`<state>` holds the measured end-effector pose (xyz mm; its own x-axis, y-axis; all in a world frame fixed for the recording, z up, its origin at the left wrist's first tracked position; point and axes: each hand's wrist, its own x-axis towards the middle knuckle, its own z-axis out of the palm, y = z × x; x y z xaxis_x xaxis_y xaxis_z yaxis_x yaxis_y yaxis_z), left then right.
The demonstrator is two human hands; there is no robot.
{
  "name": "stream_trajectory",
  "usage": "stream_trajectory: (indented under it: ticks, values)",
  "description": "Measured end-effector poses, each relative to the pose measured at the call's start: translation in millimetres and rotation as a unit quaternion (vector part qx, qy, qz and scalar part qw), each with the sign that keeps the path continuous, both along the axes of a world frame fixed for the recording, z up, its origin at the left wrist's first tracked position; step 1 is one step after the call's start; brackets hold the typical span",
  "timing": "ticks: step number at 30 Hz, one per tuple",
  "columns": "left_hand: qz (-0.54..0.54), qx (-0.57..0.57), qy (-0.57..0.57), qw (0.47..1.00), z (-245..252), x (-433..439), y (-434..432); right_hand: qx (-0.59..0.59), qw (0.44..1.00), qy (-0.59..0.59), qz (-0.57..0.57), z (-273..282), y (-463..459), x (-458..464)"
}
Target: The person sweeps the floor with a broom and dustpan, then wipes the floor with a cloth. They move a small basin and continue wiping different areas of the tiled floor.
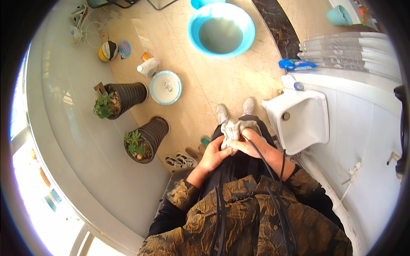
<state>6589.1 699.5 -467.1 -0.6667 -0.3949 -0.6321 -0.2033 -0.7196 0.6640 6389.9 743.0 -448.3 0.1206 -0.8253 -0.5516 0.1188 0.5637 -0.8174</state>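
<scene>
A crumpled light grey-beige cloth (236, 128) is held in front of my lap between both hands. My left hand (213, 154) grips its left edge with thumb and fingers. My right hand (254, 143) is closed on its right side, the thumb lying on top. The fingers under the cloth are hidden. Dark cords cross my right wrist and hang over my patterned jacket. On the floor beyond my shoes stands a large blue basin (194, 41) with cloudy water inside.
A smaller blue-rimmed basin (166, 100), a white bottle (149, 68) and two potted plants (131, 96) (154, 131) stand at left. At right are a white wall sink (304, 128), a blue packet (296, 64) and a curtain (346, 52). Several shoes (181, 160) lie by the left wall.
</scene>
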Motion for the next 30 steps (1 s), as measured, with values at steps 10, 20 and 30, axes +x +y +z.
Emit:
stream_trajectory:
  ticks: [10, 20, 30]
  values:
    - [-0.103, -0.448, -0.286, 0.840, 10.9, -39.3, -68.0, 0.129, 0.990, -0.021, -0.049, -41.6, -76.4, -56.3]
    - [0.388, -0.038, -0.087, 0.917, -5.2, -78.9, -141.7, 0.138, 0.950, -0.241, -0.143, -61.0, -179.6, -122.4]
    - [0.470, -0.138, -0.194, 0.850, -95.7, -58.4, -198.0, 0.115, 0.981, -0.046, 0.152, -137.7, -270.7, -117.2]
